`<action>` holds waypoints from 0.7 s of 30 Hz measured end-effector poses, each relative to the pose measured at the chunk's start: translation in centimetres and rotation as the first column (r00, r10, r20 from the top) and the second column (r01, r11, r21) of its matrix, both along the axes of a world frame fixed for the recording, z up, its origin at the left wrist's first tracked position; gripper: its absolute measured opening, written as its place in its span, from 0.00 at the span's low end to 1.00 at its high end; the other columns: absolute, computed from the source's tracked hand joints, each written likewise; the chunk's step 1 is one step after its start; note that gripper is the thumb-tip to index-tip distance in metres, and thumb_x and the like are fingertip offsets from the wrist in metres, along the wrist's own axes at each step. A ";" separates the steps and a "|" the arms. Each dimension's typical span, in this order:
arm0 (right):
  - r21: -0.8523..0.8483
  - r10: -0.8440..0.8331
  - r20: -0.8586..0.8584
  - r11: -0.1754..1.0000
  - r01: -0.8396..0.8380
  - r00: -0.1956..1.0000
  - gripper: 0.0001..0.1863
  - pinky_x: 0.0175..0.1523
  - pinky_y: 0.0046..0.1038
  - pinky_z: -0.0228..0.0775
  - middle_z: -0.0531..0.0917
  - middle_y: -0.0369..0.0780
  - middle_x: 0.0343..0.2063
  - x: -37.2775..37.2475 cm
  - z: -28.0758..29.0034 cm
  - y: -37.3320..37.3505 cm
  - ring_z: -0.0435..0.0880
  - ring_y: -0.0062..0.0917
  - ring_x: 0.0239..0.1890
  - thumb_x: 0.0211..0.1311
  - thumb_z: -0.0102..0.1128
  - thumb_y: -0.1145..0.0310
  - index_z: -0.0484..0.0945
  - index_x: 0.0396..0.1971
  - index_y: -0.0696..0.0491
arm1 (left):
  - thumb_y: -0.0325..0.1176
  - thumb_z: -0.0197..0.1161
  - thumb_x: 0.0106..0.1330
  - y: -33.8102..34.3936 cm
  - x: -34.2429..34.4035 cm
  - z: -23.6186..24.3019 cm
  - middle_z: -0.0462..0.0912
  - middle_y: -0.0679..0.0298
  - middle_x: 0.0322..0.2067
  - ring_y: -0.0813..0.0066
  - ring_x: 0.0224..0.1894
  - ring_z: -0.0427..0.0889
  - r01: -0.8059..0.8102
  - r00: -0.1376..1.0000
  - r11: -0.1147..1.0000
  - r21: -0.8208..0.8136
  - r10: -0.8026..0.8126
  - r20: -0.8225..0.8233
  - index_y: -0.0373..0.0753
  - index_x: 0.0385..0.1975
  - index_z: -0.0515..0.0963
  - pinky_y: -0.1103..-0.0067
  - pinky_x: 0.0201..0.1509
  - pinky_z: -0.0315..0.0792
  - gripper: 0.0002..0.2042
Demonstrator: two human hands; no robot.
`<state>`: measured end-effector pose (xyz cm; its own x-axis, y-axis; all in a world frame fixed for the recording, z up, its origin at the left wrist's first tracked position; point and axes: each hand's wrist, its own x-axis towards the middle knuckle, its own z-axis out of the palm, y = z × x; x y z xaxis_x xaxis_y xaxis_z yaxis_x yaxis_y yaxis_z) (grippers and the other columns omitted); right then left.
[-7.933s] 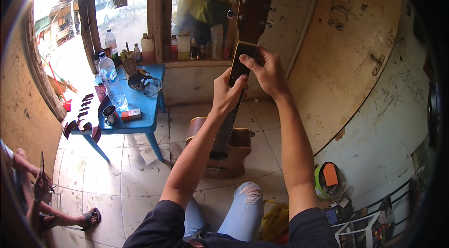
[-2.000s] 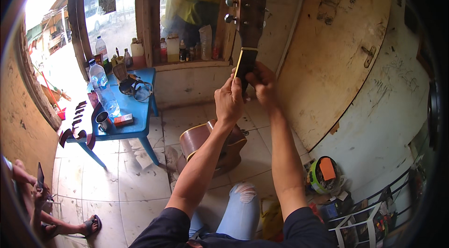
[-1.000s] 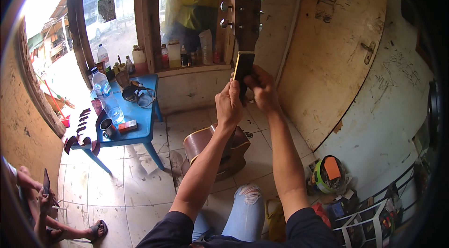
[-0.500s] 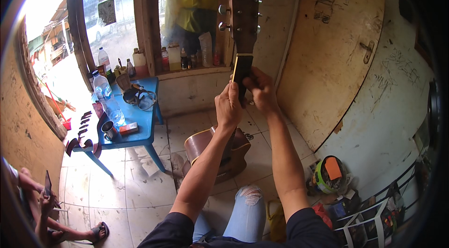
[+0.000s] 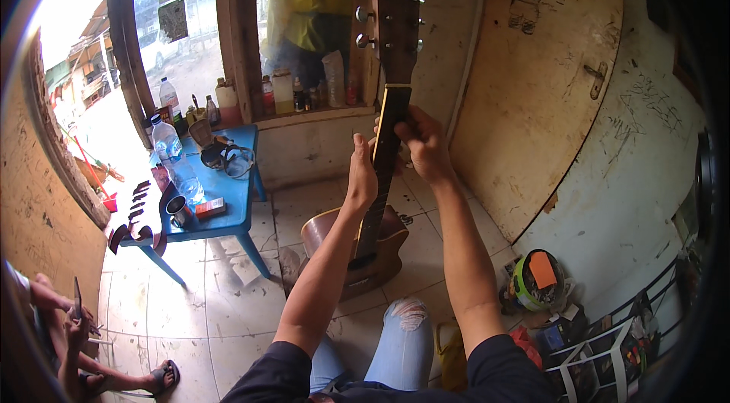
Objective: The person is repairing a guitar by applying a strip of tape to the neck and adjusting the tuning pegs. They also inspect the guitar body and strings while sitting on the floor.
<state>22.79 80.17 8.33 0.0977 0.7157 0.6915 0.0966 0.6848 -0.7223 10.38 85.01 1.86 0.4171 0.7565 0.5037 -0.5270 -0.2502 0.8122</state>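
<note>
An acoustic guitar [image 5: 386, 129] stands upright before me, its headstock at the top and its brown body low near the tiled floor. No strings show on its dark fretboard. My right hand [image 5: 426, 146] is closed round the upper neck from the right, thumb on the fretboard side and fingers partly hidden behind. At the left edge of the neck, a little lower, my left hand [image 5: 364, 173] is open with its thumb pointing up. Its other fingers are mostly hidden, so whether they touch the neck cannot be made out.
A blue table [image 5: 228, 209] on the left bears a plastic bottle [image 5: 165, 137], a metal cup [image 5: 179, 211] and goggles [image 5: 238, 163]. Bottles line the windowsill. A seated person [image 5: 72, 334] is at lower left. A bucket [image 5: 525, 285] and a rack [image 5: 608, 357] stand on the right.
My left hand has loosened its grip on the neck and shifted slightly left and down, baring more of the fretboard. My right hand keeps its hold on the upper neck.
</note>
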 end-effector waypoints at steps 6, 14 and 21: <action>-0.023 -0.043 0.038 0.999 0.044 0.998 0.13 0.35 0.19 0.68 0.84 0.31 0.33 0.1 0.2 -0.3 0.77 0.11 0.31 0.67 0.55 0.81 0.79 0.50 0.58 | 0.74 0.20 0.69 -0.4 -0.3 -0.1 0.84 0.57 0.28 0.72 0.30 0.82 0.045 0.999 0.999 0.006 -0.045 0.009 0.30 0.46 0.78 0.76 0.39 0.76 0.49; -0.024 0.019 0.053 1.000 -0.018 0.998 0.12 0.43 0.22 0.72 0.86 0.37 0.38 0.4 0.3 -0.1 0.81 0.18 0.37 0.69 0.52 0.80 0.78 0.50 0.59 | 0.76 0.16 0.66 -0.2 -0.3 -0.8 0.86 0.55 0.31 0.69 0.34 0.85 0.111 0.993 0.994 -0.015 -0.110 0.034 0.29 0.51 0.78 0.75 0.45 0.77 0.53; -0.012 0.079 0.057 0.997 -0.078 0.995 0.13 0.55 0.29 0.76 0.85 0.43 0.43 0.6 0.1 -0.1 0.85 0.27 0.47 0.71 0.47 0.81 0.77 0.51 0.60 | 0.78 0.13 0.63 -0.1 -0.1 -1.5 0.86 0.56 0.31 0.69 0.35 0.85 0.118 0.993 0.993 -0.025 -0.118 0.004 0.29 0.53 0.78 0.75 0.46 0.77 0.57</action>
<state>23.39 80.04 8.48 0.0011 0.7260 0.6877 0.0845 0.6852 -0.7235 10.24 84.89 0.34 0.5028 0.7144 0.4866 -0.5538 -0.1660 0.8159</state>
